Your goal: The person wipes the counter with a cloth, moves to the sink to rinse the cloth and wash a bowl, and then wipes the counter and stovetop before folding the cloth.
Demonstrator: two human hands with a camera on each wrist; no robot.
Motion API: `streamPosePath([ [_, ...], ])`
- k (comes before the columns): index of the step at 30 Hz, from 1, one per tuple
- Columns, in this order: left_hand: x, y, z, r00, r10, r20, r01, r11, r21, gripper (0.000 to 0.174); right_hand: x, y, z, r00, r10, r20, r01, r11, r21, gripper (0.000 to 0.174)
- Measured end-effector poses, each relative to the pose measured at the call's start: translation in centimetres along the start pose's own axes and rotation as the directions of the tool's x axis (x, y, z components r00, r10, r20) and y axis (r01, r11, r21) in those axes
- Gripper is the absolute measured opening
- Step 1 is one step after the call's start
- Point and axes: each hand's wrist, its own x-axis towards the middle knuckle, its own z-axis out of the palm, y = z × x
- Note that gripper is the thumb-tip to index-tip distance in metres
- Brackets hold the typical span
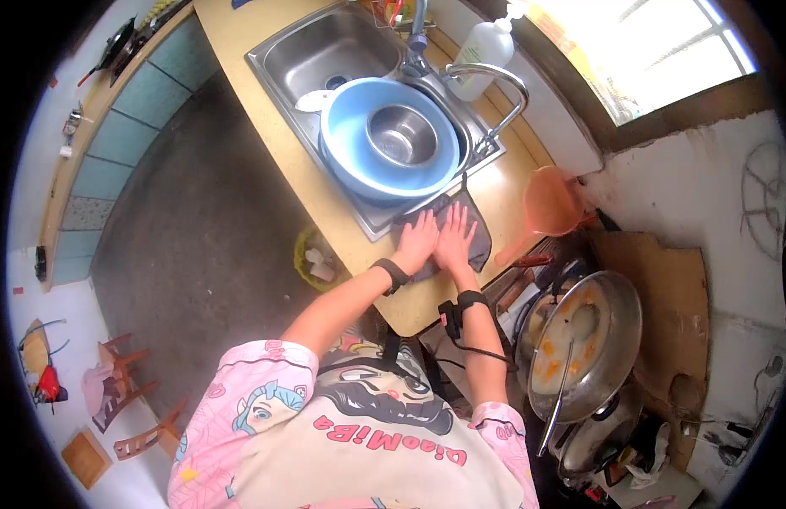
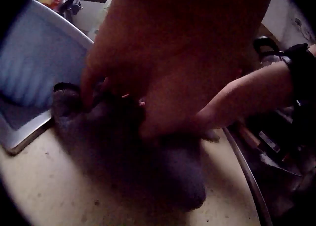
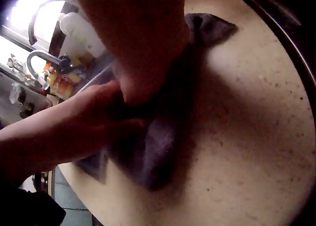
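I am resting my left hand [image 1: 416,242] and right hand [image 1: 452,242] side by side on the dark grey cloth [image 2: 180,179], fingers extending nearly straight, gripping nothing; it is lying on the countertop [image 1: 401,307] beside the stainless-steel sink [image 1: 325,51].

A household kitchen, by its look: a steel sink [image 1: 312,47] is set into a counter [image 1: 410,314], with a curved tap [image 1: 523,89], a blue basin [image 1: 346,144] holding a metal bowl [image 1: 401,136], and a pump bottle [image 1: 486,47] near the window [image 1: 664,51]. Beside the counter stands a wide pan [image 1: 628,318] of food, an orange dipper [image 1: 556,202] near it. Across the floor [image 1: 215,220], cupboards [image 1: 130,140] run under a worktop bearing a black pan [image 1: 117,44]; wooden chairs [image 1: 147,442] stand by the wall
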Motion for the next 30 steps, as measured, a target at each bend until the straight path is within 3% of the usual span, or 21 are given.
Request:
streamPosePath([
  [4,-0.3,-1.0,0.2,0.997,0.047,-0.061,-0.049,0.999,-0.017,0.043,0.2,-0.5,-0.3,0.995,0.044,0.092,-0.041,0.999,-0.034,0.066],
  [7,-0.6,-1.5,-1.3,0.996,0.095,-0.004,-0.094,0.987,-0.130,0.058,0.2,-0.7,-0.4,0.992,0.094,0.079,-0.089,0.994,-0.059,0.067],
  [14,-2.6,-0.3,0.5,0.997,0.051,-0.064,-0.058,0.991,-0.120,0.061,-1.5,-1.1,-1.3,0.966,0.103,0.238,-0.086,0.993,-0.084,0.069],
  [23,-8.5,-1.1,0.1,0.978,0.197,-0.062,-0.206,0.948,-0.243,0.073,-8.1,-3.3,0.9,0.998,0.036,0.054,-0.031,0.995,-0.090,0.069],
  [24,-9.3,-1.3,-0.3,0.974,0.221,-0.054,-0.227,0.931,-0.285,0.074,-8.7,-3.7,0.6,0.991,0.067,0.116,-0.059,0.996,-0.071,0.069],
  [26,-9.9,-1.5,-0.6,0.961,0.274,0.032,-0.250,0.916,-0.315,0.076,-10.0,-4.2,0.9,0.997,0.069,0.034,-0.067,0.997,-0.043,0.069],
  [28,-10.4,-1.9,-0.9,0.954,0.299,0.018,-0.275,0.898,-0.344,0.074,-11.0,-4.5,1.1,0.994,0.106,-0.013,-0.107,0.993,-0.046,0.065],
  [30,-10.4,-2.1,-1.0,0.948,0.318,0.005,-0.293,0.880,-0.373,0.072,-11.4,-4.5,0.8,0.988,0.091,-0.127,-0.081,0.993,0.084,0.061],
])
